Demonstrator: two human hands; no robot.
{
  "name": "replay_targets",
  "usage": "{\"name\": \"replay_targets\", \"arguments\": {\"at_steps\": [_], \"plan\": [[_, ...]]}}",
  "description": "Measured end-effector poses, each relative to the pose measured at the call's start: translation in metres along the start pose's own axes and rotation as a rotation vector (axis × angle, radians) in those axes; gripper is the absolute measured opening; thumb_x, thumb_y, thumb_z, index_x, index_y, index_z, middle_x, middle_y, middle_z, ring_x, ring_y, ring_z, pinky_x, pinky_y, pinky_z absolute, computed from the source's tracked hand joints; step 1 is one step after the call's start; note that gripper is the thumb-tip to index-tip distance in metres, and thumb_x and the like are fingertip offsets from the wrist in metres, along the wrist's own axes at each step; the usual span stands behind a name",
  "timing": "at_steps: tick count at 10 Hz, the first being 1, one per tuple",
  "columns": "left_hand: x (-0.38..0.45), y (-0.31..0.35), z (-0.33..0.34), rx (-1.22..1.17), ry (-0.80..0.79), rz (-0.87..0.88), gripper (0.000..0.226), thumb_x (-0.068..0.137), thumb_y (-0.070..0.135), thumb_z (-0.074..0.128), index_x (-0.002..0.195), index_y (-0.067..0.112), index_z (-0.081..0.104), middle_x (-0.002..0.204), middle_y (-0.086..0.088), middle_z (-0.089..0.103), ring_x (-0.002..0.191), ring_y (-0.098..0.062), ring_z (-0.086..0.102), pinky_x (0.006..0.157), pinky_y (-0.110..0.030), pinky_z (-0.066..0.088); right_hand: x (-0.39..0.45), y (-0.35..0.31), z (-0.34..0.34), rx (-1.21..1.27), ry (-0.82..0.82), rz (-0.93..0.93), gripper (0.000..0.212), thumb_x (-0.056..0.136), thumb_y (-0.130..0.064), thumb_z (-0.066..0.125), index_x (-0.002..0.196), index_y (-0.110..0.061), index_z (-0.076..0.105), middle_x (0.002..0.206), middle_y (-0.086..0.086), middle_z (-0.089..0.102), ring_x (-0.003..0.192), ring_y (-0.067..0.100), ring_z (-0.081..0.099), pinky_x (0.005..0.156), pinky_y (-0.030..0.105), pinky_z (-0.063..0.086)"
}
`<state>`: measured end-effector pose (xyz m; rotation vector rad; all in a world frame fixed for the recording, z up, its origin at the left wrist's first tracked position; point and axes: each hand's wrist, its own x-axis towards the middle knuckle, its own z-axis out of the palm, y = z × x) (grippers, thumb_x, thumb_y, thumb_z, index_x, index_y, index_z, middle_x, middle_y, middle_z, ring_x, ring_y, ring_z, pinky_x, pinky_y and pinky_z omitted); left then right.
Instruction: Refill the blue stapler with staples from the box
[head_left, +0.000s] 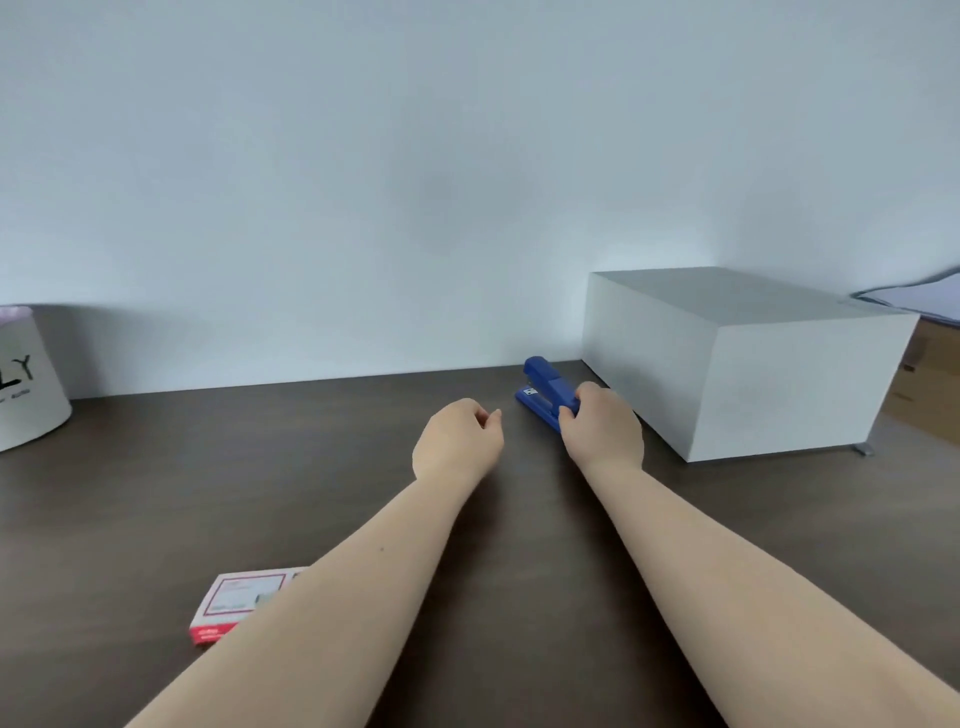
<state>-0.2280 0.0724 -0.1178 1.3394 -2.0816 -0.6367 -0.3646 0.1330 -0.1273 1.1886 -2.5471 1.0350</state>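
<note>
The blue stapler (544, 388) lies on the dark wooden desk (260, 483), near the wall and beside a big white box. My right hand (602, 426) grips its near end, fingers wrapped over the top. My left hand (457, 441) hovers just left of it, fingers loosely curled with nothing in them. The staple box (236, 603), pink and white with a red side, lies flat near the front left, partly hidden by my left forearm.
A large white box (753, 364) stands at the right, close to the stapler. A white round container (28, 384) with black letters sits at the far left by the wall. Papers (924, 299) lie behind the white box.
</note>
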Motion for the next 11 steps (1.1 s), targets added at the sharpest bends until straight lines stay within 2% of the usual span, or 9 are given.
{"name": "replay_targets", "arguments": {"at_steps": [1, 2, 3, 4, 5, 6, 8, 9, 11], "plan": [[0.013, 0.008, 0.018, 0.021, -0.006, 0.003, 0.026, 0.091, 0.040, 0.045, 0.093, 0.020, 0.062, 0.089, 0.002, 0.063, 0.081, -0.020, 0.054, 0.071, -0.029, 0.041, 0.020, 0.007, 0.002, -0.038, 0.017, 0.018, 0.010, 0.089, -0.015, 0.046, 0.083, -0.007, 0.049, 0.091, 0.016, 0.058, 0.076, 0.030, 0.046, 0.058, 0.032, 0.033], [0.025, 0.011, 0.029, 0.049, -0.002, 0.019, 0.025, 0.091, 0.040, 0.045, 0.089, 0.020, 0.061, 0.088, 0.001, 0.065, 0.082, -0.021, 0.056, 0.070, -0.029, 0.043, 0.035, 0.009, -0.001, -0.043, 0.045, 0.019, 0.020, 0.091, -0.011, 0.043, 0.104, -0.002, 0.056, 0.102, 0.017, 0.062, 0.091, 0.037, 0.056, 0.062, 0.035, 0.037], [0.035, 0.010, 0.036, 0.059, -0.002, 0.024, 0.023, 0.090, 0.040, 0.046, 0.085, 0.022, 0.060, 0.085, 0.002, 0.064, 0.082, -0.022, 0.057, 0.070, -0.029, 0.042, 0.047, 0.008, -0.006, -0.037, 0.034, 0.013, 0.021, 0.092, -0.006, 0.041, 0.107, -0.004, 0.055, 0.093, 0.018, 0.060, 0.096, 0.039, 0.059, 0.068, 0.041, 0.044], [0.040, 0.007, 0.040, 0.044, 0.005, 0.019, 0.022, 0.090, 0.039, 0.046, 0.083, 0.022, 0.058, 0.080, 0.003, 0.062, 0.083, -0.023, 0.058, 0.069, -0.029, 0.042, 0.063, 0.008, -0.003, -0.128, -0.008, -0.018, 0.024, 0.091, -0.002, 0.041, 0.111, -0.003, 0.054, 0.101, 0.022, 0.065, 0.097, 0.040, 0.061, 0.077, 0.045, 0.050], [0.040, 0.006, 0.040, 0.034, 0.008, 0.019, 0.024, 0.090, 0.040, 0.046, 0.083, 0.021, 0.060, 0.077, 0.003, 0.062, 0.080, -0.022, 0.057, 0.069, -0.029, 0.042, 0.074, 0.014, 0.010, -0.251, -0.011, -0.045, 0.028, 0.091, 0.000, 0.039, 0.115, -0.002, 0.054, 0.108, 0.020, 0.064, 0.099, 0.037, 0.060, 0.075, 0.041, 0.049], [0.039, 0.007, 0.039, 0.030, 0.007, 0.025, 0.024, 0.090, 0.039, 0.046, 0.083, 0.021, 0.060, 0.079, 0.002, 0.063, 0.081, -0.023, 0.058, 0.069, -0.029, 0.042, 0.076, 0.021, 0.022, -0.400, 0.043, -0.070, 0.028, 0.090, 0.001, 0.043, 0.115, 0.000, 0.056, 0.126, 0.017, 0.049, 0.117, 0.033, 0.047, 0.077, 0.039, 0.048], [0.034, 0.007, 0.036, -0.008, 0.005, 0.032, 0.019, 0.089, 0.036, 0.047, 0.085, 0.022, 0.059, 0.085, 0.003, 0.063, 0.082, -0.021, 0.056, 0.072, -0.029, 0.042, 0.077, 0.029, 0.028, -0.370, 0.029, -0.050, 0.029, 0.096, -0.011, 0.042, 0.123, 0.000, 0.047, 0.119, 0.019, 0.059, 0.108, 0.037, 0.056, 0.075, 0.039, 0.048], [0.032, 0.006, 0.034, -0.011, -0.006, 0.036, 0.016, 0.090, 0.035, 0.047, 0.086, 0.023, 0.057, 0.087, 0.004, 0.063, 0.082, -0.021, 0.055, 0.071, -0.029, 0.041, 0.069, 0.034, 0.026, -0.308, 0.043, -0.078, 0.029, 0.094, -0.014, 0.042, 0.121, -0.004, 0.042, 0.113, 0.020, 0.061, 0.100, 0.039, 0.057, 0.066, 0.039, 0.041], [0.022, 0.008, 0.028, -0.021, -0.013, 0.036, 0.020, 0.090, 0.030, 0.047, 0.095, 0.018, 0.061, 0.100, -0.001, 0.067, 0.082, -0.021, 0.052, 0.071, -0.030, 0.039, 0.033, 0.028, -0.004, -0.125, -0.037, -0.047, 0.025, 0.092, -0.015, 0.043, 0.114, -0.005, 0.048, 0.109, 0.018, 0.062, 0.095, 0.038, 0.058, 0.067, 0.035, 0.042]]}}
